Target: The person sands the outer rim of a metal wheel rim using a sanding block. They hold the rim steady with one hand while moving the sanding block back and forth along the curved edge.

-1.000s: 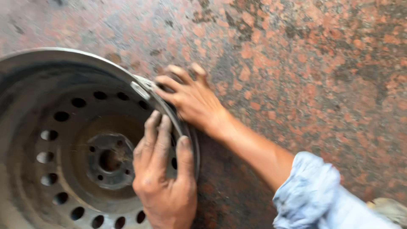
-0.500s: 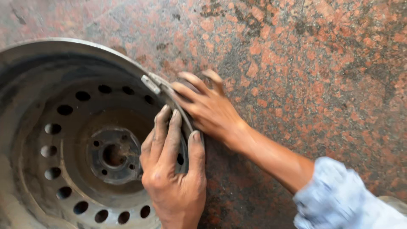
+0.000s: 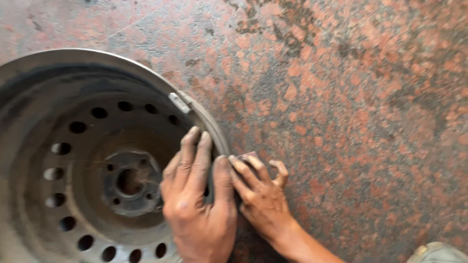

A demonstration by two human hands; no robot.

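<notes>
A bare steel wheel rim lies flat on a stone floor, filling the left half of the head view. My left hand rests over its right edge, fingers inside the rim and thumb on the outer side. My right hand is just outside the rim, touching my left thumb. Its fingers press a small flat greyish piece against the rim's outer wall. A small metal clip weight sits on the rim's lip above both hands.
The floor is reddish speckled granite with dark grime stains. The rim's hub has a centre bore and a ring of round holes. A light blue sleeve cuff shows at the bottom right corner.
My right hand has slid down along the rim's outer edge, from beside the clip weight to next to my left thumb. My left hand stays on the rim.
</notes>
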